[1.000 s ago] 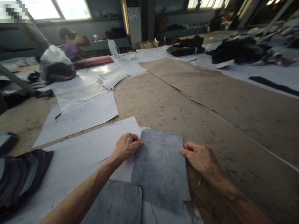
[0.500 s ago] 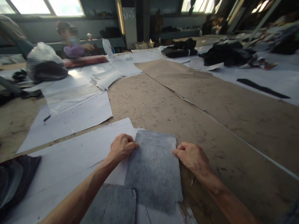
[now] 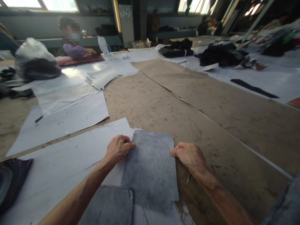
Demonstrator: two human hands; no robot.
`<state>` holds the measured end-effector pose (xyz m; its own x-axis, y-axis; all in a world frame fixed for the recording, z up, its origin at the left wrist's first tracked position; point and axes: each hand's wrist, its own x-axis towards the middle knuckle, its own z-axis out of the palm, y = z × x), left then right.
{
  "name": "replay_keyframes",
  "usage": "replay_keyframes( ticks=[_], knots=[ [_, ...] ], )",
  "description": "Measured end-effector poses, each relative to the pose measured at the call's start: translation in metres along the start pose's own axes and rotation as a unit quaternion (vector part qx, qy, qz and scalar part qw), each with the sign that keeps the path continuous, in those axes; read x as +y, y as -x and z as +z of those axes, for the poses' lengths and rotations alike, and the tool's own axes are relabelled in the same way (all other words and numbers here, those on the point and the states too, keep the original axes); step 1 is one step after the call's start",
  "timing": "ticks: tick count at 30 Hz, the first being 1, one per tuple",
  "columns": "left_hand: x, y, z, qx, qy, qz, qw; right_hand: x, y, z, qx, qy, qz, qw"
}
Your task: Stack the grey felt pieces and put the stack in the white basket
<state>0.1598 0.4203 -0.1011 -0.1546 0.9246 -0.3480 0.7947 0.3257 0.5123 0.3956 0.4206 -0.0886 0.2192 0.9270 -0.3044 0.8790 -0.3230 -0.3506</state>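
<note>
A grey fabric piece (image 3: 151,172), roughly rectangular with a small notch at its lower right corner, lies flat in front of me. My left hand (image 3: 119,147) pinches its left edge near the top. On the opposite edge, at about the same height, my right hand (image 3: 188,154) grips it between thumb and forefinger. A second grey fabric piece (image 3: 110,204) lies at the lower left, partly behind my left forearm. White paper (image 3: 70,162) shows under and beside the fabric.
Brown paper (image 3: 140,97) with scattered lint covers the middle of the table. Dark layered fabric (image 3: 14,181) sits at the left edge. Farther off are a filled plastic bag (image 3: 36,59), a dark strip (image 3: 254,88), black cloth (image 3: 222,56) and a masked person (image 3: 73,47) seated across the table.
My view has shifted slightly, so the scene sits a little further left. Both hands keep the same hold on the fabric piece, which looks unmoved on the table.
</note>
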Motion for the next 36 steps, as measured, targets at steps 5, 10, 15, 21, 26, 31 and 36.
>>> replay_keyframes(
  ticks=[5, 10, 15, 21, 26, 31, 36],
  knots=[
    [0.001, -0.001, 0.001, 0.0, -0.005, 0.006, 1.0, -0.002, 0.001, -0.002, -0.004, 0.003, -0.003, 1.0],
    [0.003, 0.0, 0.001, 0.007, -0.017, 0.012, 1.0, -0.006, 0.003, -0.004, -0.007, 0.027, 0.001, 1.0],
    [0.006, 0.005, 0.003, 0.026, -0.026, 0.003, 0.999, -0.007, 0.005, -0.002, -0.004, 0.055, 0.002, 0.998],
    [0.009, 0.009, 0.003, 0.053, -0.044, -0.009, 0.998, -0.009, 0.009, -0.003, 0.003, 0.07, 0.007, 0.998],
    [0.011, 0.011, 0.003, 0.056, -0.038, -0.027, 0.997, -0.01, 0.012, -0.001, 0.019, 0.07, 0.014, 0.997],
    [0.002, 0.017, 0.005, 0.122, -0.025, -0.048, 0.991, 0.007, 0.017, 0.017, 0.106, 0.029, -0.05, 0.993],
    [-0.01, 0.036, 0.004, 0.149, 0.02, 0.008, 0.989, 0.035, 0.028, 0.033, 0.326, -0.024, -0.353, 0.877]
  ],
)
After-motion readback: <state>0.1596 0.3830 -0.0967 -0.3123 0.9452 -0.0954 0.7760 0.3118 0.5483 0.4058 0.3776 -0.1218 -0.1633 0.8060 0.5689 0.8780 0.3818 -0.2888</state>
